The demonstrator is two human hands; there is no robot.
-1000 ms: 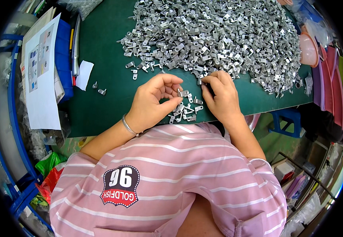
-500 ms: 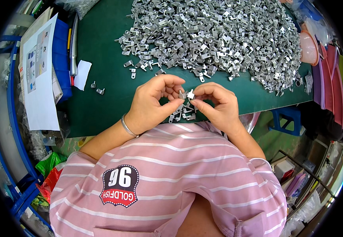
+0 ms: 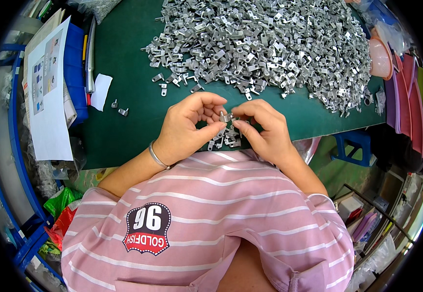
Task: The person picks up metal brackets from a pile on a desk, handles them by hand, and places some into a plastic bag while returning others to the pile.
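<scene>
Over the table's front edge, my two hands meet around a small silver metal bracket [image 3: 226,118]. My left hand [image 3: 188,124] pinches it between thumb and curled fingers. The thumb and forefinger of my right hand [image 3: 265,127] close in at its right end; the exact contact is partly hidden. Just below the fingertips, several like brackets [image 3: 232,139] lie in a small group on the green tabletop [image 3: 124,138]. Beyond my hands spreads a large heap of the same metal brackets [image 3: 270,44].
Two loose brackets [image 3: 123,112] lie on the left beside a white paper scrap [image 3: 101,92]. A blue bin [image 3: 76,68] and a printed sheet [image 3: 51,97] stand at the left edge. At right are a pink basket [image 3: 380,58], coloured folders [image 3: 406,97] and a blue stool [image 3: 352,148].
The bright face of the metal piece at my right fingertips no longer shows, and one bracket is seen between the hands. My right hand has shifted slightly left; my left hand has barely moved.
</scene>
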